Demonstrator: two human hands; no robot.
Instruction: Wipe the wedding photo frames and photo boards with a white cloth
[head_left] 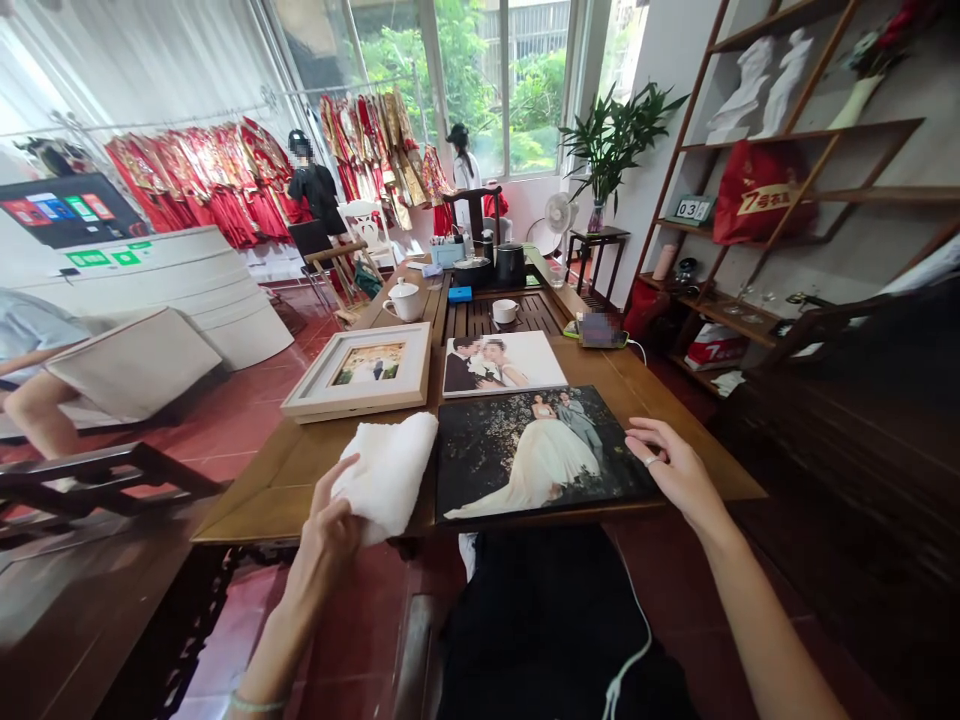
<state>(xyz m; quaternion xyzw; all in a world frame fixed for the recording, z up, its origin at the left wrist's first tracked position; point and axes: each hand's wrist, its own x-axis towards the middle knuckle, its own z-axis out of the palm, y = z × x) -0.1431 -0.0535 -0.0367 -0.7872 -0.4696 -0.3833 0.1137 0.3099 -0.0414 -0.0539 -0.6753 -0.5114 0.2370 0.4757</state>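
Note:
My left hand (334,525) grips a folded white cloth (390,475) by its near left side, above the front of the wooden table. Just right of the cloth lies a dark wedding photo panel (487,445), showing a couple and a wide white gown. At the panel's right edge is my right hand (667,460), its fingers extended and holding nothing; a ring is on one finger. Behind the panel lies a lighter wedding photo (525,362). A framed photo with a pale border (420,365) rests to the left, behind the cloth.
Farther back on the table (675,400) stand a lidded white cup (405,300), a small white cup (505,311), a dark kettle (511,265) and a charging phone (600,331). A wooden chair (112,475) is at the left. Two people stand near the clothes racks.

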